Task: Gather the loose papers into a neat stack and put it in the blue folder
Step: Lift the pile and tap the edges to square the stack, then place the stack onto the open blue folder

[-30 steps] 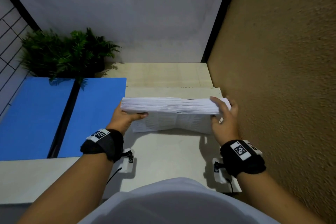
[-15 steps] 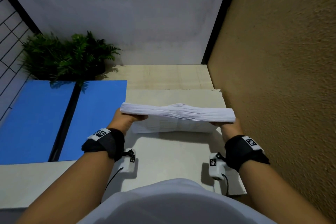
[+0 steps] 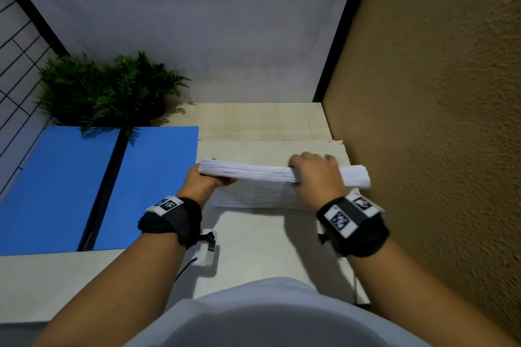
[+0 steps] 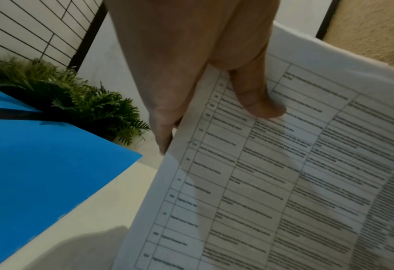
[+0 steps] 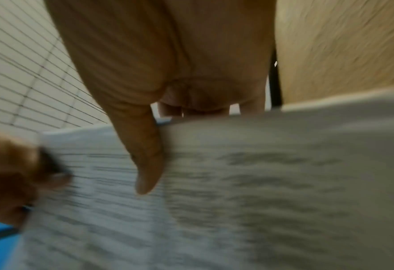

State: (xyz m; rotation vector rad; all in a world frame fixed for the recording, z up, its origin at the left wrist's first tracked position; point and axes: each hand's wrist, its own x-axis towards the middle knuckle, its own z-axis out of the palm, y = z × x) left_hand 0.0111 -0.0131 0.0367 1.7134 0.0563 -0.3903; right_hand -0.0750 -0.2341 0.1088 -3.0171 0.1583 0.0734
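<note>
A thick stack of white printed papers (image 3: pixel 253 172) stands on its long edge over the beige desk, its printed face turned toward me. My left hand (image 3: pixel 204 182) pinches the stack's left end, thumb (image 4: pixel 258 102) on the printed page (image 4: pixel 283 182) and fingers behind. My right hand (image 3: pixel 315 177) grips over the top edge right of the middle, thumb (image 5: pixel 147 164) on the near face of the papers (image 5: pixel 283 182); this view is blurred. The open blue folder (image 3: pixel 84 186) lies flat on the desk to the left, its corner (image 4: pixel 52 164) close to the stack.
A green fern-like plant (image 3: pixel 112 90) sits behind the folder at the back left. A brown textured wall (image 3: pixel 437 121) runs close along the right edge of the desk (image 3: pixel 267 248). A wire grid panel (image 3: pixel 17 51) stands at the far left.
My right hand has come out from under the stack's right end and now grips over its top edge, further left. The left hand keeps its hold on the left end.
</note>
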